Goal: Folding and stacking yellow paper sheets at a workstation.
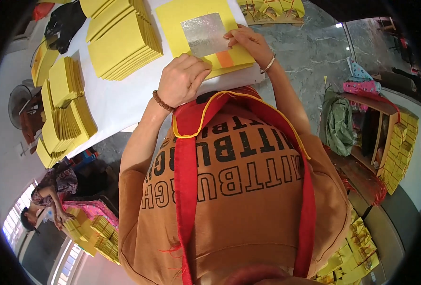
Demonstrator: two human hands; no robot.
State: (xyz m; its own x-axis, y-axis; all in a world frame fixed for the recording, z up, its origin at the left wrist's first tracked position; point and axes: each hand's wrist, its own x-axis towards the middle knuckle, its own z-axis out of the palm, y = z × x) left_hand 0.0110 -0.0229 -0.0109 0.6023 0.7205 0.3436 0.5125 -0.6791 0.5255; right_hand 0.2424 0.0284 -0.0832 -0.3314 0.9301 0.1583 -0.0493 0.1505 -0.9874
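Observation:
A pile of yellow paper sheets (pixel 182 19) lies on the white table (pixel 120 95) in front of me. The top sheet carries a square of silver foil (pixel 204 33) and a small orange patch (pixel 225 59). My left hand (pixel 184 78) is curled, pressing down on the near edge of the sheets beside the foil. My right hand (pixel 248 42) pinches the foil sheet's right edge with its fingertips. A bead bracelet circles my left wrist and a thin bangle my right.
A tall stack of yellow paper (pixel 122 40) stands left of the sheets, with fanned piles (pixel 65 109) further left. A black bag (pixel 63 23) sits at the table's far corner. Another person (pixel 54 190) handles yellow bundles at lower left. Shelves with yellow bundles (pixel 400 152) stand right.

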